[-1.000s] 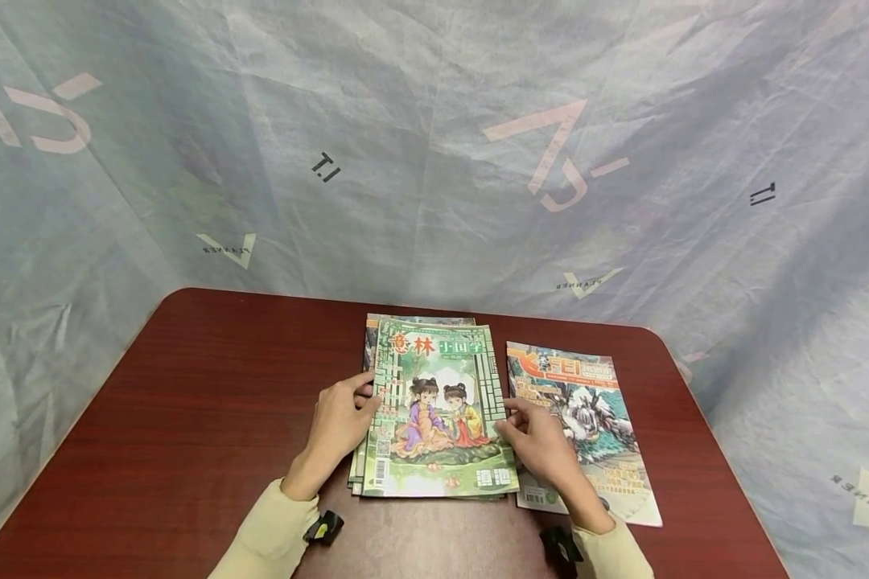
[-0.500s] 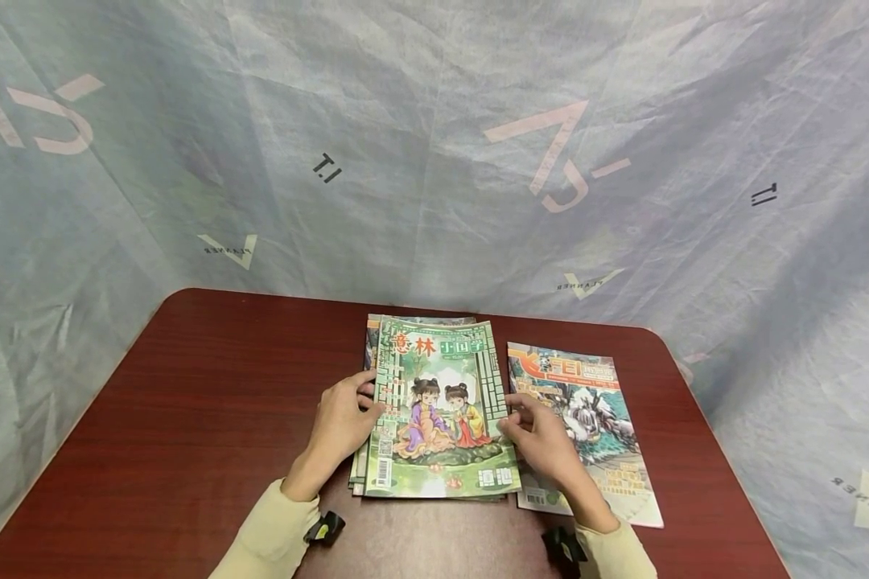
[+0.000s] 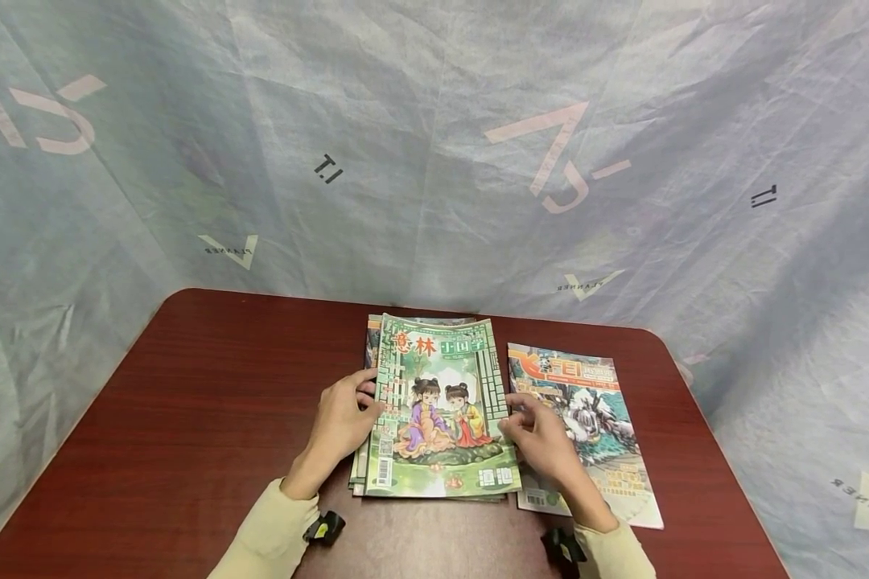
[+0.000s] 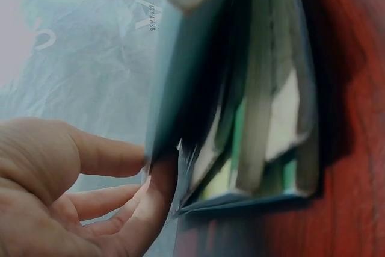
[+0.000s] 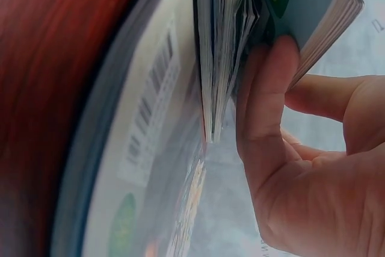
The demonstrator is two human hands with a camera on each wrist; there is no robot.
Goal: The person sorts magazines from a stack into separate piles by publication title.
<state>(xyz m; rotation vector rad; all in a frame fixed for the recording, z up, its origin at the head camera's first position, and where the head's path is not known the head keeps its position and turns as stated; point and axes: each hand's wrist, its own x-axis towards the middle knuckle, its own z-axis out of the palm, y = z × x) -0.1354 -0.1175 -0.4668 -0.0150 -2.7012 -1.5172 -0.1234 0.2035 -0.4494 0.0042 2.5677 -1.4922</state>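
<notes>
Green magazine (image 3: pixel 442 410) shifted slightly, left fingers (image 4: pixel 114 156) and right fingers (image 5: pixel 267 109) pinching it, reddish table (image 3: pixel 195 410), grey printed curtain (image 3: pixel 420 104)

cream sleeves (image 3: pixel 264 531) | black wrist devices (image 3: pixel 333 524) | left: yellow-green mark (image 3: pixel 322 531) | bare hands (image 3: pixel 342 414)

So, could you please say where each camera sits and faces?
Head: worn there, facing forward and down at the green illustrated paper magazine; left hand, right hand and cream sleeves show.
Left wrist: on that wrist, facing the magazine's left side; left hand shows.
Right wrist: on that wrist, facing its right side; right hand shows.
Both wrist views share the magazine and glossy red table.
</notes>
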